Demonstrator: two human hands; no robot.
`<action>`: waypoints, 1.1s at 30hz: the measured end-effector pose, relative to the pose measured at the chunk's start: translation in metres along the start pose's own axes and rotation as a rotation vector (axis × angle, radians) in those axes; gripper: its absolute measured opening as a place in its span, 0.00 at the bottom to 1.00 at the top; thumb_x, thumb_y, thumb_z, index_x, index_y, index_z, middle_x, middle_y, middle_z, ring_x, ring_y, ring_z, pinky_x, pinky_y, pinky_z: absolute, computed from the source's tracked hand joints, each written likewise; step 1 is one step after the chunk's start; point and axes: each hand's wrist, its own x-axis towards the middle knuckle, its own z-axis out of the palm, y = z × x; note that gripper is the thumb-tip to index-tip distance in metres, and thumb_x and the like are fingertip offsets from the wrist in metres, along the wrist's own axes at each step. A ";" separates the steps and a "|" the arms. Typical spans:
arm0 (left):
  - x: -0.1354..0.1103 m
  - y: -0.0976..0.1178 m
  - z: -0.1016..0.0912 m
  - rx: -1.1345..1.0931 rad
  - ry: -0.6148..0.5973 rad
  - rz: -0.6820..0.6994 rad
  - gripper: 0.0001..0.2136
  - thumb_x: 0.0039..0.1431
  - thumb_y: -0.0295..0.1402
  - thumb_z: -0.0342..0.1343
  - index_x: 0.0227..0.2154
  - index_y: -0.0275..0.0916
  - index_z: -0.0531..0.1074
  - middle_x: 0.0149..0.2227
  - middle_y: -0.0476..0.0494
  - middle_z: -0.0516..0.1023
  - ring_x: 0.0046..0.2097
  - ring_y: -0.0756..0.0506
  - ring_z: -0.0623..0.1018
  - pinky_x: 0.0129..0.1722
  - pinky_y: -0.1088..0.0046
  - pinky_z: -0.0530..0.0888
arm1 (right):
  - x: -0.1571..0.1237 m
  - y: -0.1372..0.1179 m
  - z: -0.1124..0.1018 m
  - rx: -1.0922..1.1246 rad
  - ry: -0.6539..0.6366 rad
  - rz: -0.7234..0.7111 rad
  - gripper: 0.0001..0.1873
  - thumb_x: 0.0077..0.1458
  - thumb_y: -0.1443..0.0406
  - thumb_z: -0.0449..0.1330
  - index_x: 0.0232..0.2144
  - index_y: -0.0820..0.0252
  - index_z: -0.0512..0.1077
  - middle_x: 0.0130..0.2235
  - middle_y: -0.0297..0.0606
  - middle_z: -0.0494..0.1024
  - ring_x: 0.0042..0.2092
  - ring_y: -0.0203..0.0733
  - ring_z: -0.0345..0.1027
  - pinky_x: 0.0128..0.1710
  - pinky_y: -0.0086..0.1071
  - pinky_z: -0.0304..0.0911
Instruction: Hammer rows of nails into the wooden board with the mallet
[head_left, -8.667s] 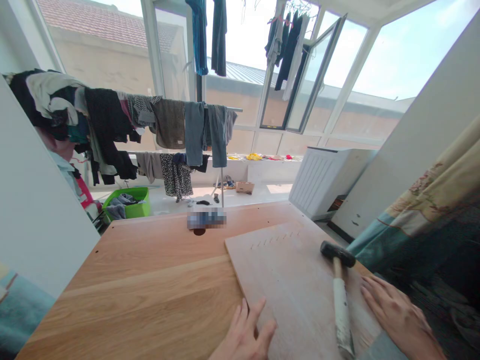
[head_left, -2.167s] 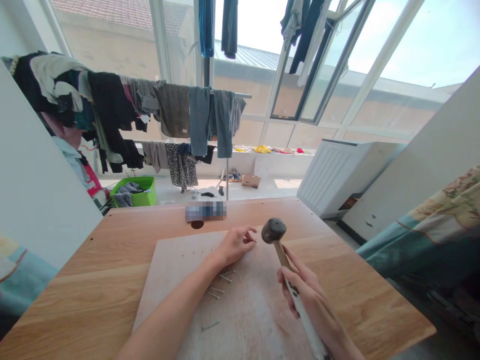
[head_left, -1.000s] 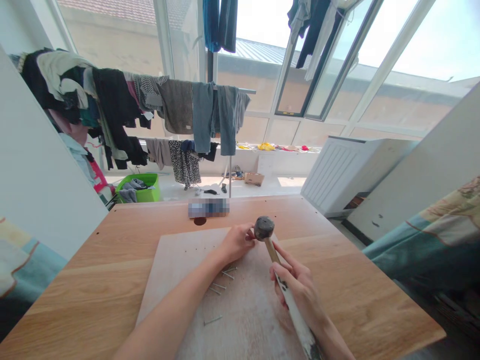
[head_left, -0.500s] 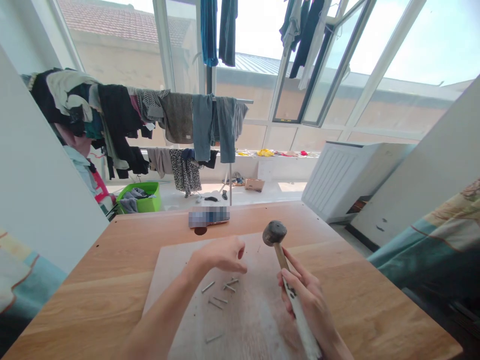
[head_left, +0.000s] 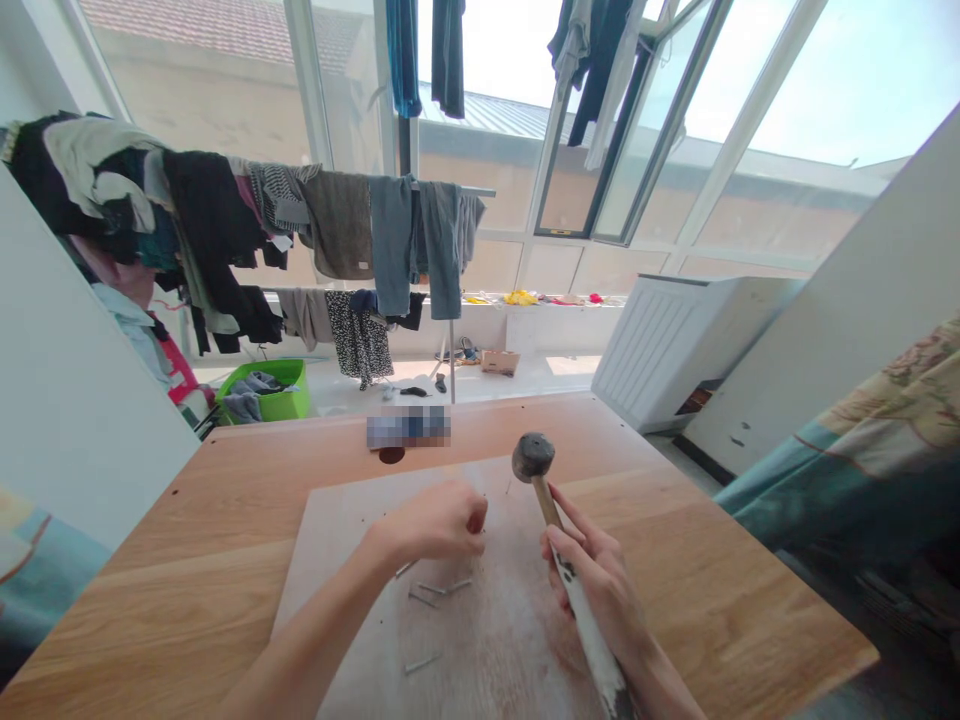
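My right hand [head_left: 592, 565] is wrapped round the handle of a mallet [head_left: 534, 457], its dark head raised over the pale board [head_left: 337, 515]. Above the board, my left hand [head_left: 442, 522] is closed in a pinch, thumb and fingertips together. Whatever is between them is hidden. Loose nails lie just below that hand: one nail [head_left: 459, 586] near the fingertips, two nails [head_left: 427, 595] beside it, and another partly covered by the wrist. A further nail [head_left: 422, 663] lies closer to me. One thin nail [head_left: 508, 487] stands upright in the board near the mallet head.
The board rests on a wooden table [head_left: 202, 560]. A blurred-out packet [head_left: 409, 427] and a dark round spot [head_left: 391, 455] are near the far edge. Beyond stand a laundry rack with clothes [head_left: 341, 220], a green basket [head_left: 289, 405] and a white ribbed cabinet [head_left: 645, 345].
My left hand has closed its fingers and come lower over the nails, covering part of the group. The mallet stays in my right hand. The whole view has shifted slightly.
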 end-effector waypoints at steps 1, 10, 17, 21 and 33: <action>0.001 -0.004 -0.001 -0.073 -0.007 0.001 0.02 0.46 0.27 0.58 0.24 0.40 0.74 0.25 0.51 0.74 0.28 0.48 0.72 0.25 0.74 0.62 | 0.000 0.000 0.000 0.001 -0.004 -0.001 0.42 0.55 0.55 0.66 0.68 0.61 0.62 0.24 0.25 0.70 0.15 0.27 0.56 0.10 0.22 0.56; 0.021 -0.017 0.019 -0.423 0.328 -0.055 0.03 0.51 0.27 0.56 0.26 0.37 0.74 0.26 0.51 0.76 0.29 0.50 0.73 0.30 0.77 0.68 | 0.001 0.002 0.000 0.023 -0.039 -0.004 0.40 0.55 0.54 0.66 0.67 0.58 0.62 0.25 0.25 0.71 0.15 0.27 0.57 0.10 0.21 0.55; 0.029 -0.023 0.043 -0.502 0.545 0.004 0.10 0.58 0.30 0.56 0.42 0.41 0.78 0.32 0.49 0.82 0.33 0.50 0.77 0.38 0.74 0.72 | 0.002 0.004 -0.001 0.020 -0.067 -0.010 0.39 0.57 0.56 0.64 0.68 0.55 0.61 0.26 0.26 0.72 0.15 0.27 0.58 0.11 0.22 0.56; 0.032 -0.024 0.048 -0.469 0.537 -0.020 0.05 0.60 0.30 0.57 0.35 0.39 0.78 0.31 0.48 0.83 0.32 0.49 0.78 0.37 0.74 0.73 | 0.001 0.004 0.000 0.031 -0.077 -0.002 0.39 0.57 0.55 0.65 0.68 0.55 0.61 0.26 0.26 0.72 0.15 0.28 0.58 0.11 0.22 0.56; 0.032 -0.022 0.049 -0.309 0.578 0.010 0.08 0.60 0.25 0.56 0.38 0.39 0.79 0.34 0.46 0.84 0.36 0.47 0.81 0.40 0.72 0.74 | 0.000 0.006 0.001 0.024 -0.117 -0.033 0.41 0.56 0.54 0.66 0.68 0.57 0.61 0.26 0.26 0.71 0.15 0.27 0.58 0.11 0.22 0.56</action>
